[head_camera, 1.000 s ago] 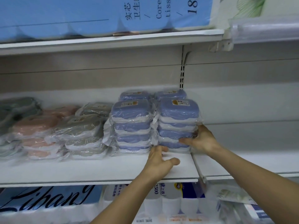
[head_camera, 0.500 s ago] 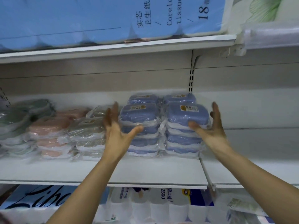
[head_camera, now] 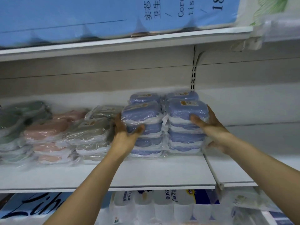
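Blue-lidded left stack (head_camera: 141, 113) and right stack (head_camera: 186, 111) sit side by side at 12 o'clock on shelf (head_camera: 162, 174). Left hand (head_camera: 123, 135) grips its stack from 9, right hand (head_camera: 212, 129) from 3, fingers wrapped round. Likely mid-alignment; release pending.

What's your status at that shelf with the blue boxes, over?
Left hand grips the left side of the blue box stacks, right hand the right side. Stacks sit on the shelf. Grey boxes crowd the left hand.
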Available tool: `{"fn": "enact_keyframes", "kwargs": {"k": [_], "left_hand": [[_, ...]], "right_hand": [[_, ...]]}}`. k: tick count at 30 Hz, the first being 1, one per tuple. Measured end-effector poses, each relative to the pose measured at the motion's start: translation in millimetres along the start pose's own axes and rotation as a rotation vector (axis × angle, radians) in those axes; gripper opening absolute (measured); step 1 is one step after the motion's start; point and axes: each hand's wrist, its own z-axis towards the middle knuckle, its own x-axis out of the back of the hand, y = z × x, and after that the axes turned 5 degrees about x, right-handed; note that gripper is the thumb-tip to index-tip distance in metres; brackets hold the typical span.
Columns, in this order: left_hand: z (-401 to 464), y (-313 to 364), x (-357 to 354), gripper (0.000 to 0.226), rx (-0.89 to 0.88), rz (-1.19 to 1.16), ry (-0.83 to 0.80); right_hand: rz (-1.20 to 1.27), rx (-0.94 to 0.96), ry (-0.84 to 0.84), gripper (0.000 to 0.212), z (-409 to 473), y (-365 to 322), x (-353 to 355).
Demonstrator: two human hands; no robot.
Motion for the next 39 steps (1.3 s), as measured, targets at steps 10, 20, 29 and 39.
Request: {"fn": "enact_keyframes", "kwargs": {"k": [10,20,29,39], "left_hand": [[8.4,-3.1,-7.7,0.116,0.298,-0.136,-0.172],[-2.2,-5.0,-3.9,0.111,-0.024,0.135,-0.006],[18.4,2.4,12.2,0.107,-0.65,0.718,0.053],[38.1,26.5,25.8,0.071,-0.652,0.558,-0.186]], "right_hand": [[0.055,-0.075,-0.101,0.074,5.0,-10.3,10.3],[-0.185,0.103,0.263,0.097,6.1,-11.2,-2.2],[-0.905,0.685,0.049,0.095,3.0,2.2,8.5],[-0.951,0.636,-0.096,0.081,4.7,-16.5,19.4]]}}
